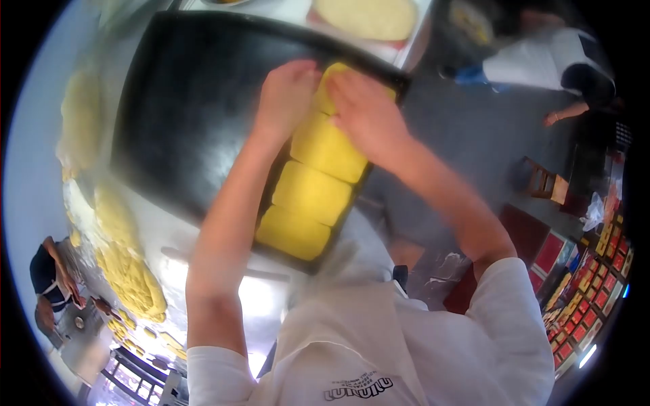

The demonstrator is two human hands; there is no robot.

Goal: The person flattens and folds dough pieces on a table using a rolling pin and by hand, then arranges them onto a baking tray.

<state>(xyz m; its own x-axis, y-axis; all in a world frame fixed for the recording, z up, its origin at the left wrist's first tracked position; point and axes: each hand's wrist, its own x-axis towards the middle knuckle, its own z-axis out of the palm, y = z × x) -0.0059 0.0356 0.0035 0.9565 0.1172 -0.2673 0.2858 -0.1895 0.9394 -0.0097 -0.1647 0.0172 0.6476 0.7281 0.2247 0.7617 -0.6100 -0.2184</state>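
A dark baking tray lies in front of me, with a row of flat yellow dough pieces along its right side. At the far end of the row, my right hand grips the farthest dough piece, fingers over its surface and thumb near its lower edge. Close by on the left is my left hand, its fingers curled together at that piece's left edge. Blur and the hand itself hide what the left fingertips hold, if anything. The nearer pieces sit edge to edge, flat on the tray.
Beyond the tray is a large pale dough slab. Floury yellow dough covers the worktop at left, where another person works. A person in a white apron is at upper right. A wooden chair and stacked red-and-yellow packages are at right.
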